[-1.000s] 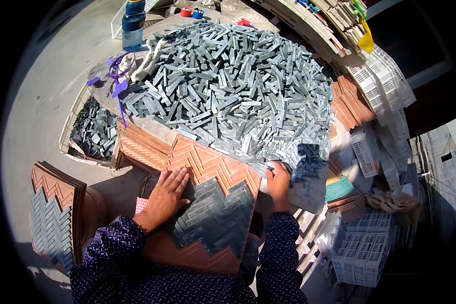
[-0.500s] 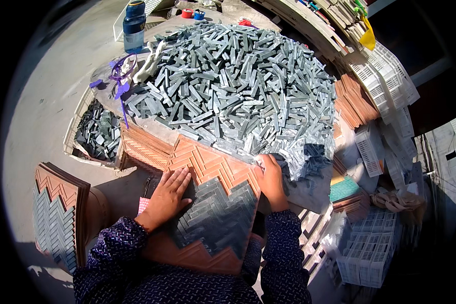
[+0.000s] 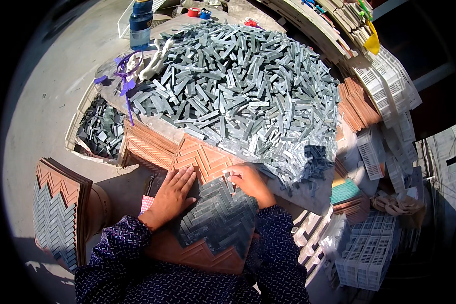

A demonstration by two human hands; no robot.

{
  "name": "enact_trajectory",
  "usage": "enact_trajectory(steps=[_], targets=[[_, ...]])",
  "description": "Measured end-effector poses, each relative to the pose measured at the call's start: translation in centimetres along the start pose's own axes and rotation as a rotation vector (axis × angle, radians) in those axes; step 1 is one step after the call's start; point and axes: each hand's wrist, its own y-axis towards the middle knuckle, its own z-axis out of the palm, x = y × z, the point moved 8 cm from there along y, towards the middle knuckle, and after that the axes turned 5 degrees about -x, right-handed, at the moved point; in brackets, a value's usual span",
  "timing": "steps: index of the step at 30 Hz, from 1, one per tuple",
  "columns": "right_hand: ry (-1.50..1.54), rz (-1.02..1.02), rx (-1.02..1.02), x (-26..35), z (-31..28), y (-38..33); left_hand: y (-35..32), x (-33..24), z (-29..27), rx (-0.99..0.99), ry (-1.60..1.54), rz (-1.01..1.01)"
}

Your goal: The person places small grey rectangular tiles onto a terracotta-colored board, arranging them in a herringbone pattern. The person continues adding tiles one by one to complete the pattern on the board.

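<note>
An orange zigzag mould tray lies in front of me, its near half filled with grey stone strips in a herringbone pattern. My left hand rests flat on the left side of the laid strips, fingers together. My right hand sits at the top edge of the pattern, fingertips pinched on a small grey strip against the tray. A big heap of loose grey stone strips covers the table just beyond.
A white crate of darker strips stands at the left. A stack of filled zigzag trays leans at lower left. A blue bottle and purple scissors lie at the back left. White plastic crates and orange trays crowd the right.
My right hand has moved left from the tray's right edge onto the top of the laid pattern. The left hand has stayed nearly in place.
</note>
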Motion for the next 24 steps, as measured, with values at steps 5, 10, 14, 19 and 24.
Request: enact_trajectory(steps=[5, 10, 14, 19, 24], targets=[[-0.212, -0.145, -0.050, 2.0, -0.5, -0.5, 0.0, 0.0, 0.1, 0.004, 0.000, -0.005], [-0.197, -0.200, -0.018, 3.8, -0.6, -1.0, -0.2, 0.1, 0.1, -0.003, -0.003, -0.012], [-0.098, -0.140, -0.207, 1.8, -2.4, -1.2, -0.1, 0.2, 0.2, 0.008, -0.027, -0.021], [-0.411, -0.026, -0.470, -0.5, -7.4, -1.3, 0.0, 0.0, 0.1, -0.021, -0.008, -0.004], [-0.475, -0.043, -0.379, -1.4, -7.3, -0.4, 0.0, 0.2, 0.1, -0.007, -0.061, -0.029]])
